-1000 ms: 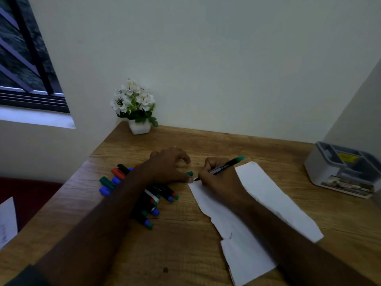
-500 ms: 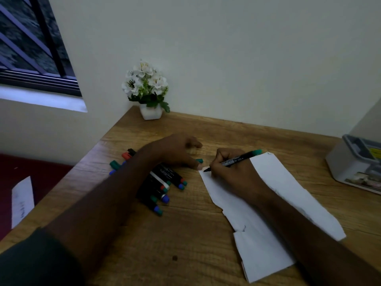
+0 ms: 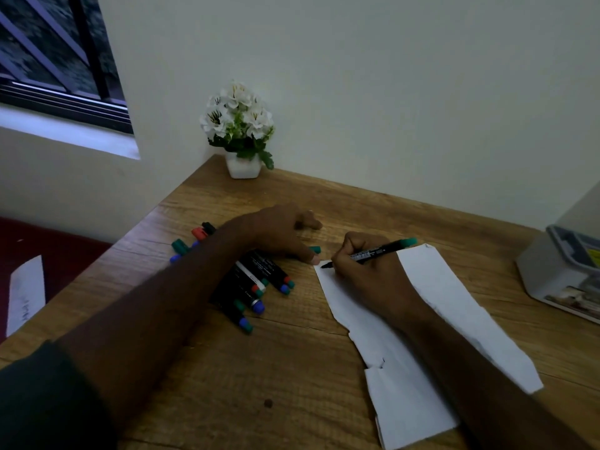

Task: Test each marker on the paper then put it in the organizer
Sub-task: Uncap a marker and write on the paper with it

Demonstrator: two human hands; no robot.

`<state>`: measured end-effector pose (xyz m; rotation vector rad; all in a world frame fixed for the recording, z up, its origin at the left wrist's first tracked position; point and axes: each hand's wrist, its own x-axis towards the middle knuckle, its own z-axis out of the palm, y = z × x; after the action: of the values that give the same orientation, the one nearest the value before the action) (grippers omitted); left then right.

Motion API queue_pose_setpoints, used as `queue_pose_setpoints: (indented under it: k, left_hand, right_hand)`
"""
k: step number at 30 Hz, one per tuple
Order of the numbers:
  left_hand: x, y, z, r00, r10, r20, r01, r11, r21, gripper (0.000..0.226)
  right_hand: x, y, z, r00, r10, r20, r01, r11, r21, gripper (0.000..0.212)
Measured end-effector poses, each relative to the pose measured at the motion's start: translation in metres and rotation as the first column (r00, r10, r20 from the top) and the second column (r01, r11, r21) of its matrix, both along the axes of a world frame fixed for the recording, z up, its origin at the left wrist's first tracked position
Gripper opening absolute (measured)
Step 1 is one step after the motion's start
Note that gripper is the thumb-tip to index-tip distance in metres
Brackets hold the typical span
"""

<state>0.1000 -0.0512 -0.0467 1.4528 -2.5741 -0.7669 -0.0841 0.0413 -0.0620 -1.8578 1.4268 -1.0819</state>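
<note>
On the wooden desk (image 3: 292, 378), near its middle, the right hand (image 3: 367, 271) grips a green-ended marker (image 3: 373, 253) in a writing hold, fingers curled round the barrel, its dark tip touching the far left corner of the torn white paper (image 3: 454, 306). The paper lies diagonally under the right forearm. The left hand (image 3: 279, 232) rests palm down on the desk just left of that corner, fingers loosely bent, thumb tip at the paper's edge; a green cap (image 3: 315, 250) shows just beside the thumb, and whether the hand pinches it cannot be told. Beneath the left forearm lies a pile of markers (image 3: 256, 287) with blue, green and red ends. The grey organizer (image 3: 558, 271) stands at the right edge of the desk, well apart from the hands, partly cut off. A white potted flower (image 3: 242, 131) sits at the far corner against the wall.
</note>
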Motion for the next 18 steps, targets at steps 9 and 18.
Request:
queue_pose_setpoints:
  k: [9, 18]
  left_hand:
    - [0.002, -0.003, -0.008, 1.0, -0.011, -0.003, 0.011, 1.0, -0.019, 0.083]
    - [0.003, -0.003, -0.011, 1.0, -0.022, -0.02, 0.022, 1.0, -0.023, 0.081]
  right_hand:
    - [0.002, -0.001, -0.001, 1.0, -0.002, 0.01, 0.002, 1.0, -0.003, 0.025]
    - [0.001, -0.002, -0.004, 1.0, -0.001, -0.007, 0.001, 1.0, 0.0, 0.024]
